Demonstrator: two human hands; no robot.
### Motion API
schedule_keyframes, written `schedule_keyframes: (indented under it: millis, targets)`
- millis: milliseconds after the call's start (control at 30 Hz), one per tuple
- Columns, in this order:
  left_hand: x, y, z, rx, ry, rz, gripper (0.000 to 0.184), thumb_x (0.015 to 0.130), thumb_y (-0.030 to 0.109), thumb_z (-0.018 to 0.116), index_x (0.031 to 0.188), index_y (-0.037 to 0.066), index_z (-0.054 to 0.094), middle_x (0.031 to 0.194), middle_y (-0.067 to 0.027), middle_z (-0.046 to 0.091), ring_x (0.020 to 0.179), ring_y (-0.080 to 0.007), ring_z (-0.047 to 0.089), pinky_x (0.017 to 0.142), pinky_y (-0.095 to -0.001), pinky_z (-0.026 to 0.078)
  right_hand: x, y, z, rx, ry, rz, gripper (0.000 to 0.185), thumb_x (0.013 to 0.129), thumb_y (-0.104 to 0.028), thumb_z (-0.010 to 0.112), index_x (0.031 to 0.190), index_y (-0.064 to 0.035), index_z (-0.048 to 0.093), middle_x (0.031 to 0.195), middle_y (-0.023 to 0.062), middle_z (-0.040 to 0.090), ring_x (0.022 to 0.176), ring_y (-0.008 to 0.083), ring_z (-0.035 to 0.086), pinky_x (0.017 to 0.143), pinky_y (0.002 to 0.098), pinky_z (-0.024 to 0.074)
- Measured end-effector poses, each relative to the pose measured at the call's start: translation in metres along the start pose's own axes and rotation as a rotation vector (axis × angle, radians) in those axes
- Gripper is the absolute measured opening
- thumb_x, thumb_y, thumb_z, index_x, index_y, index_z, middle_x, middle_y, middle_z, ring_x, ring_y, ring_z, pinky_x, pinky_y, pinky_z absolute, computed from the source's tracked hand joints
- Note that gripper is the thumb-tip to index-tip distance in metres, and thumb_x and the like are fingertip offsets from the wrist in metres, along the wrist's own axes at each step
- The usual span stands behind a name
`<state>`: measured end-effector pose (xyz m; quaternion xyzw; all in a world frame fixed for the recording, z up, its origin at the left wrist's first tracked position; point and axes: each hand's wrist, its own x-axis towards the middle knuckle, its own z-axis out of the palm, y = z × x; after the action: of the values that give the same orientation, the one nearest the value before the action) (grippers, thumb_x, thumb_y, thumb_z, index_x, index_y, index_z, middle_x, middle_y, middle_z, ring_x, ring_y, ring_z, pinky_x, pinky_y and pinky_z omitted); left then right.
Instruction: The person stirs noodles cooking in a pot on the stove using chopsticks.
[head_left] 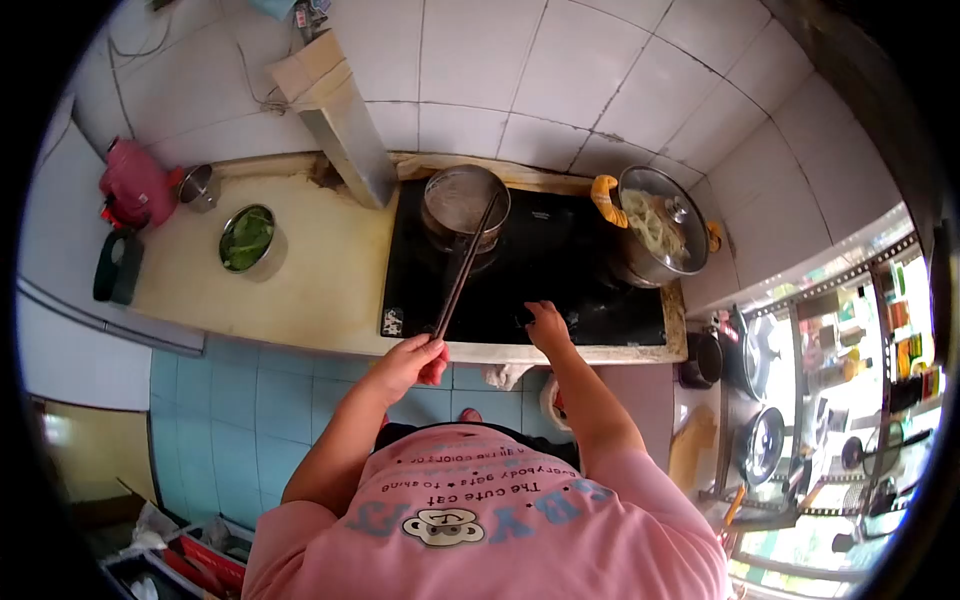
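head view: at eight o'clock, the left hand [412, 362] grips long chopsticks [463, 275] reaching the mouth of the pot [450, 240] at twelve; at four, the right hand [548, 326], open and fingers bent, meets the black cooktop [570, 250].

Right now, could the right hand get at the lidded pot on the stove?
Probably yes: the right hand seems to hold nothing, and only bare stove top shows between it and the lidded pot, though it would have to reach forward and rightward.
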<state>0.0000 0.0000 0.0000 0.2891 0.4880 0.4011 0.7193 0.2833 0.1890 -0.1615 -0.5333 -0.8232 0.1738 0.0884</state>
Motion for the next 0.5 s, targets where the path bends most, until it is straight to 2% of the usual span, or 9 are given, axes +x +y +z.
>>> schedule_keyframes:
  millis: [67, 100, 167, 433, 500]
  targets:
    - [-0.017, 0.001, -0.006, -0.062, 0.047, -0.030, 0.028, 0.103, 0.033, 0.046, 0.098, 0.007, 0.055, 0.072, 0.0009, 0.049, 0.065, -0.0107, 0.046, 0.062, -0.0239, 0.042, 0.002, -0.019, 0.017, 0.188, 0.018, -0.052, 0.049, 0.074, -0.008, 0.074, 0.121, -0.0104, 0.063, 0.112, 0.0207, 0.061, 0.105, 0.0409, 0.059, 0.092, 0.0438, 0.0498]
    - [0.021, -0.013, 0.045, -0.140, 0.000, 0.002, 0.028, 0.103, 0.033, 0.046, 0.098, 0.007, 0.055, 0.072, 0.0009, 0.049, 0.065, -0.0107, 0.046, 0.062, -0.0239, 0.042, 0.004, 0.045, -0.036, 0.093, 0.003, -0.056, 0.049, 0.074, -0.008, 0.074, 0.121, -0.0104, 0.063, 0.112, 0.0207, 0.061, 0.105, 0.0409, 0.059, 0.092, 0.0438, 0.0498]
    - [0.013, -0.010, 0.039, -0.164, -0.025, 0.024, 0.028, 0.104, 0.032, 0.045, 0.097, 0.007, 0.055, 0.071, 0.0022, 0.045, 0.063, -0.0097, 0.043, 0.060, -0.0238, 0.039, 0.011, 0.036, -0.029, 0.097, 0.006, -0.030, 0.044, 0.074, -0.006, 0.073, 0.117, -0.0085, 0.064, 0.108, 0.0207, 0.061, 0.102, 0.0411, 0.060, 0.089, 0.0439, 0.0505]
    - [-0.004, 0.002, 0.019, -0.166, 0.006, 0.048, 0.027, 0.104, 0.031, 0.045, 0.097, 0.006, 0.055, 0.072, 0.0029, 0.044, 0.063, -0.0089, 0.042, 0.060, -0.0249, 0.039, 0.011, 0.023, -0.012, 0.175, 0.053, -0.026, 0.043, 0.073, -0.008, 0.077, 0.114, -0.0081, 0.064, 0.106, 0.0194, 0.062, 0.100, 0.0398, 0.061, 0.085, 0.0449, 0.0515]
    - [-0.006, 0.003, 0.017, -0.180, 0.001, 0.043, 0.027, 0.104, 0.031, 0.045, 0.097, 0.006, 0.055, 0.072, 0.0029, 0.044, 0.063, -0.0090, 0.042, 0.060, -0.0249, 0.039, 0.011, 0.023, -0.011, 0.151, -0.006, 0.024, 0.042, 0.079, -0.010, 0.074, 0.119, -0.0085, 0.060, 0.113, 0.0211, 0.060, 0.103, 0.0420, 0.060, 0.083, 0.0484, 0.0525]
